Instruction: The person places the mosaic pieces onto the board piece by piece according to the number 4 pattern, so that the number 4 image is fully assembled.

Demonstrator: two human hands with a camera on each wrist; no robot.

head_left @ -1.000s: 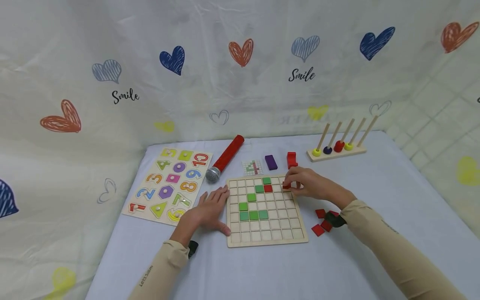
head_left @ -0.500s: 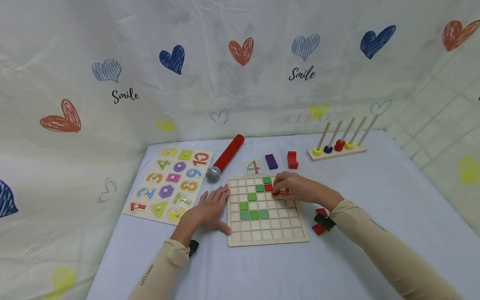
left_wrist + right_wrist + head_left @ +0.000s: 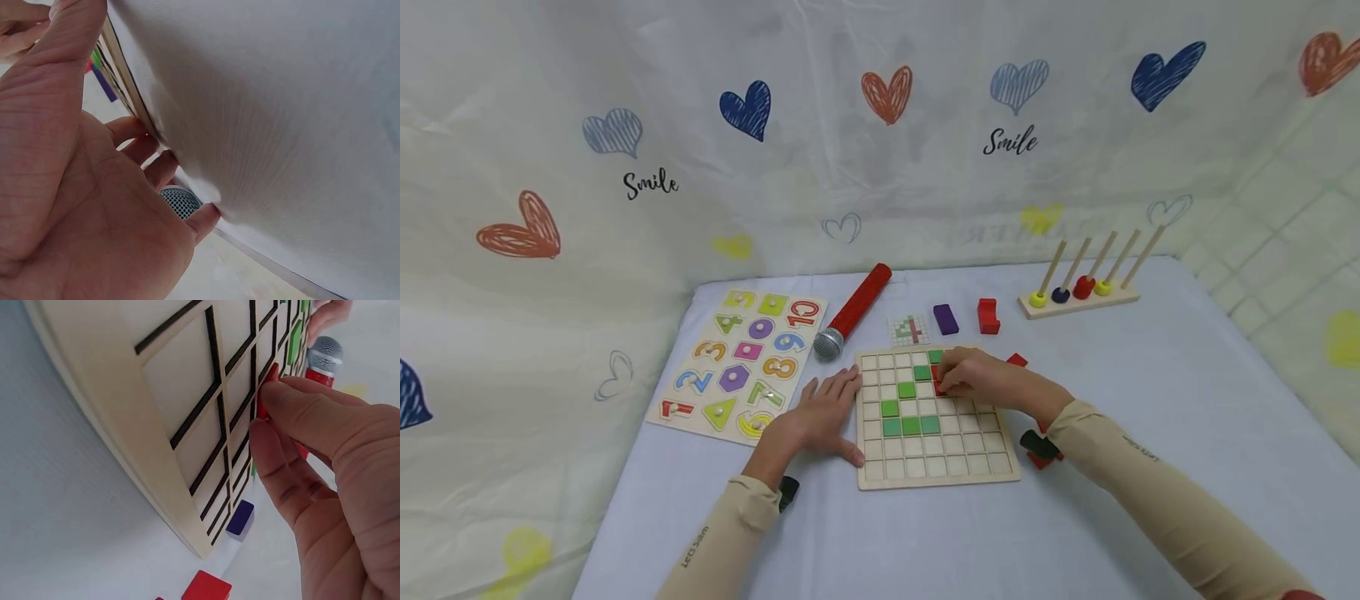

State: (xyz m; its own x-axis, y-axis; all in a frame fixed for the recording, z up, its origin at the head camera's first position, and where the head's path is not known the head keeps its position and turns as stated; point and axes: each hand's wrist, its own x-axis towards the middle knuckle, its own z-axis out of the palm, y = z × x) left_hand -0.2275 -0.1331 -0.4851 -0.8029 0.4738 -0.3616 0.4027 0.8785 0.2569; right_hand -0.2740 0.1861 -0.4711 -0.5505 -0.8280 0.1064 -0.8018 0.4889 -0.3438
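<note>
A wooden grid board (image 3: 940,482) lies on the table, with several green tiles (image 3: 911,426) set in a stepped line and a row. My right hand (image 3: 988,379) is over its upper right part, pinching a red square tile (image 3: 269,387) between thumb and fingertips, low against the grid. Another red tile (image 3: 936,372) shows just above it, partly covered by the fingers. My left hand (image 3: 820,421) rests flat at the board's left edge, fingers spread, thumb near the lower left corner. In the left wrist view, the left hand's fingertips (image 3: 209,215) touch the white cloth.
Loose red tiles (image 3: 1041,460) lie right of the board, partly under the right wrist; one red tile (image 3: 1017,360) lies beyond that hand. Behind are a pattern card (image 3: 908,331), purple block (image 3: 946,319), red block (image 3: 988,317), red microphone (image 3: 853,312) and peg stacker (image 3: 1078,300). A number puzzle (image 3: 737,367) sits left.
My right hand has moved left across the board with the red tile, from the right edge to just below the placed red tile. The left hand has stayed still.
</note>
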